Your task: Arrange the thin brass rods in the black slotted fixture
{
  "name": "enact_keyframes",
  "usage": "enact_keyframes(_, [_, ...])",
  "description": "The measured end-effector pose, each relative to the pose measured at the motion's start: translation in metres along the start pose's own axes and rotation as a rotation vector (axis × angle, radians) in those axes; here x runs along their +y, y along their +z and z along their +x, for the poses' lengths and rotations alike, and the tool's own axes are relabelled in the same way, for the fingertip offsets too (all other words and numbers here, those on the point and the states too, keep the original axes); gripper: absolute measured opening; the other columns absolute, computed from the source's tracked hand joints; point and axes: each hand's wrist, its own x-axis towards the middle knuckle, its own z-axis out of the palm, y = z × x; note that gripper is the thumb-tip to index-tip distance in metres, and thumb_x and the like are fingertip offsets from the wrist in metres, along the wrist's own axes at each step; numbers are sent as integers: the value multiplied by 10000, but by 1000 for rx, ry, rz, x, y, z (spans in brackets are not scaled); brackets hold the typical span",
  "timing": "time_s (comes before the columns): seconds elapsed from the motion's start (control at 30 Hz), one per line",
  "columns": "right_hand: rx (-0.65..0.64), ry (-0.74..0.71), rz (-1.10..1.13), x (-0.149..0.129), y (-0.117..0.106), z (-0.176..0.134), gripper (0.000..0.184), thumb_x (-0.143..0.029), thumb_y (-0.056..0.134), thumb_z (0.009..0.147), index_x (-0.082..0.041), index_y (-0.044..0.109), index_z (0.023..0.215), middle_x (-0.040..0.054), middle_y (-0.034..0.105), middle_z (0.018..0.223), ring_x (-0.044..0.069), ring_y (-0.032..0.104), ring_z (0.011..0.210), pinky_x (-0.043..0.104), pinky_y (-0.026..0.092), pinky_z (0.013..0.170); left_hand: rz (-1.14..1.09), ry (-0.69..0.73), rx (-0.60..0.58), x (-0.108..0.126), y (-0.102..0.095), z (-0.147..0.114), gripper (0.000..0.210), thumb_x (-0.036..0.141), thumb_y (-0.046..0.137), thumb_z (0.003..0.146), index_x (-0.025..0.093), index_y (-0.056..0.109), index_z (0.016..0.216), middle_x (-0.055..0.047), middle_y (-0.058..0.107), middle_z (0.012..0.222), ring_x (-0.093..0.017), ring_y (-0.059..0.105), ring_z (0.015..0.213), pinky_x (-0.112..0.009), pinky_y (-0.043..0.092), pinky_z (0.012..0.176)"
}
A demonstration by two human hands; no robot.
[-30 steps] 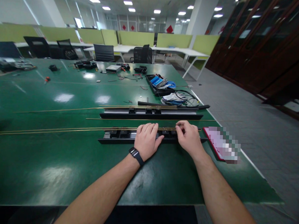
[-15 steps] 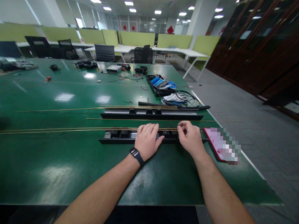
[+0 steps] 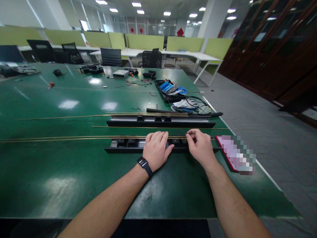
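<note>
Across the near black-and-silver rail (image 3: 137,142) my left hand (image 3: 156,146) lies palm down, its fingers stretched over thin brass rods (image 3: 69,138) and its thumb apart. To the right, my right hand (image 3: 200,146) has thumb and forefinger pinched at the rods, near the rail's right end. The rods run far out to the left over the green table. Black blocks (image 3: 131,141) sit inside the rail. What is exactly between the pinching fingertips is small, but it lines up with a brass rod.
Behind lies a second rail (image 3: 160,124) with more rods on it, and a single brass rod (image 3: 116,127) between the two. A red-edged tablet-like object (image 3: 231,154), partly blurred, is right of my hand. Farther back are a black tray (image 3: 166,93), gloves (image 3: 185,105) and cables.
My right hand has slid slightly left along the rods. My left hand stays in place. A blurred bit of a hand at the far left edge is gone from view.
</note>
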Motion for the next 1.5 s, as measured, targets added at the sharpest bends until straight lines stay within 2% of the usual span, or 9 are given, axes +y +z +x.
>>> enact_keyframes(0.67, [6, 55, -40, 3, -4, 1, 123, -326, 540, 942, -225, 607, 960, -7, 651, 722, 185, 597, 683, 407, 393, 909, -25, 5, -3, -2, 2, -1, 485, 464, 544, 1031, 162, 574, 1409, -136, 696, 1338, -285, 588, 1298, -479, 391, 1106])
enact_keyframes(0.97, [20, 16, -5, -1, -3, 1, 162, -386, 563, 956, -234, 604, 994, 26, 721, 819, 235, 671, 844, 440, 393, 954, -13, 2, 1, -1, 0, -1, 475, 457, 545, 1029, 170, 583, 1406, -136, 697, 1337, -290, 592, 1297, -479, 399, 1100])
enact_keyframes(1.2, [-11, 23, 23, 0, 0, 2, 148, -375, 550, 957, -237, 603, 968, 27, 701, 780, 233, 656, 797, 431, 412, 914, -7, -2, -5, -1, 1, -1, 476, 464, 542, 1029, 174, 582, 1404, -129, 696, 1338, -285, 590, 1298, -472, 392, 1106])
enact_keyframes(1.5, [8, 18, -10, 0, -2, 1, 114, -324, 548, 951, -232, 610, 973, 3, 662, 750, 215, 644, 780, 410, 401, 904, -14, 5, -3, -1, 0, 0, 471, 461, 540, 1033, 168, 581, 1400, -134, 699, 1331, -289, 594, 1295, -472, 390, 1106])
